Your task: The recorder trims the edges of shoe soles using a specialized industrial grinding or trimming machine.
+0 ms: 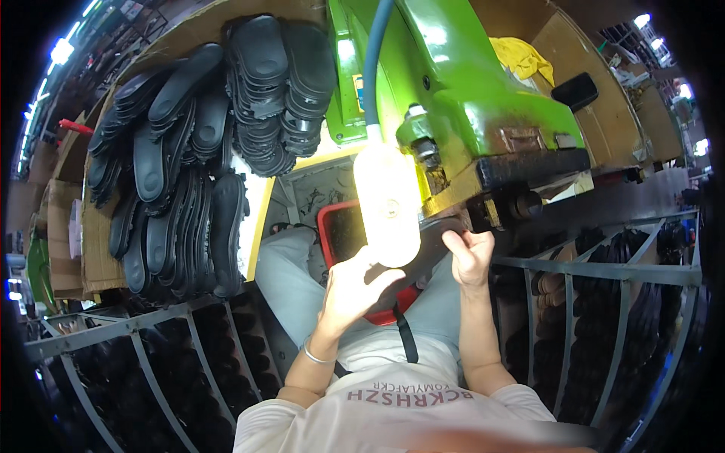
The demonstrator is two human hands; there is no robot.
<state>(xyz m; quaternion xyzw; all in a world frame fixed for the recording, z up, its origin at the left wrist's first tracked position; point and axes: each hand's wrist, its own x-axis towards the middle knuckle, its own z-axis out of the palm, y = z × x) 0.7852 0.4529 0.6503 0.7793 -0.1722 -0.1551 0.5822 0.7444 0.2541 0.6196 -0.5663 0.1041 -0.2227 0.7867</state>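
A black shoe sole is held under the head of a green machine, slanting up to the right above my lap. My right hand pinches its right end, thumb and fingers closed. Around the sole's lower left part is my left hand, its thumb stretched along the near side. The other left fingers are partly covered by a bright lamp, which also hides the middle of the sole. Where the sole meets the machine cannot be made out.
Stacks of black soles fill a cardboard box at the left. A red bin sits between my knees. Metal racks holding dark soles flank me. A yellow cloth lies in another box behind the machine.
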